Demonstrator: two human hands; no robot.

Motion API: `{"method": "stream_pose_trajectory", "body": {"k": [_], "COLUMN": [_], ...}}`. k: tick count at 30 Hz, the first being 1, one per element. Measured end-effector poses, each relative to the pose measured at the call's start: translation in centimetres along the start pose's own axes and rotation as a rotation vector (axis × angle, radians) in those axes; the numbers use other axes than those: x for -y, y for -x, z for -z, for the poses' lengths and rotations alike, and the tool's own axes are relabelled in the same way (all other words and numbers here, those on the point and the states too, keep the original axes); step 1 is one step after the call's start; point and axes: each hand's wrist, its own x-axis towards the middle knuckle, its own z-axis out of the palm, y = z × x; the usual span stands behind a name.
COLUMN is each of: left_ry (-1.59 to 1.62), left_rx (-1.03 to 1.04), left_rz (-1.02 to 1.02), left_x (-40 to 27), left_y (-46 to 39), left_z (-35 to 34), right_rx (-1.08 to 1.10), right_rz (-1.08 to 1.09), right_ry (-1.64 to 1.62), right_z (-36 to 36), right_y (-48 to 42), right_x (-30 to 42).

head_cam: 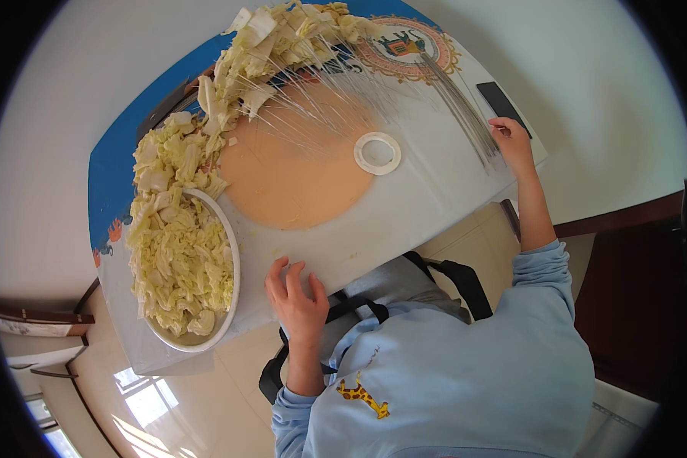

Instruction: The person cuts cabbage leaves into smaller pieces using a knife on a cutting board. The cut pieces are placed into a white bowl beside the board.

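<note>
My left hand [299, 300] rests at the near edge of the table, fingers spread and nothing in them. Beside it stands a white oval basin [233, 275] heaped with torn napa cabbage leaves [177, 257]. At the right, my right hand [512, 143] is at the near end of a bundle of thin metal skewers [458, 109], with thumb and fingertips close together. Whether it grips a skewer cannot be made out. Many skewers [315, 103] with cabbage pieces threaded on their far ends lie fanned across a round tan board [297, 172].
A white ring [397, 153], perhaps a roll of tape, overlaps the board's right edge. A black phone-like slab [499, 103] lies by the table's right edge. Threaded cabbage [257, 51] is piled along the far side. Clear plastic [435, 189] covers the patterned tablecloth [111, 166].
</note>
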Motion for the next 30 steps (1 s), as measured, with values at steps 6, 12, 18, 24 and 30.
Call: {"method": "stream_pose_trajectory", "body": {"k": [6, 12, 18, 24, 30], "left_ry": [-0.015, -0.012, -0.024, 0.063, 0.207], "left_rx": [-0.013, -0.002, 0.003, 0.006, 0.0], "left_rz": [0.01, 0.006, 0.005, 0.058, 0.087], "left_x": [-0.2, -0.1, 0.1, 0.5, 0.5], "left_y": [0.0, -0.2, -0.1, 0.0, -0.1], "left_z": [0.0, 0.4, 0.4, 0.7, 1.3], "right_rx": [0.078, 0.142, 0.258, 0.308, 0.26], "right_rz": [-0.054, 0.033, 0.017, -0.101, -0.191], "right_ry": [0.131, 0.436, 0.578, 0.218, 0.129], "right_z": [1.5, 0.5, 0.7, 2.3, 2.6], "right_y": [0.0, -1.5, -4.0, -3.1, -0.9], "right_x": [-1.7, 0.6, 1.0, -0.1, -1.0]}}
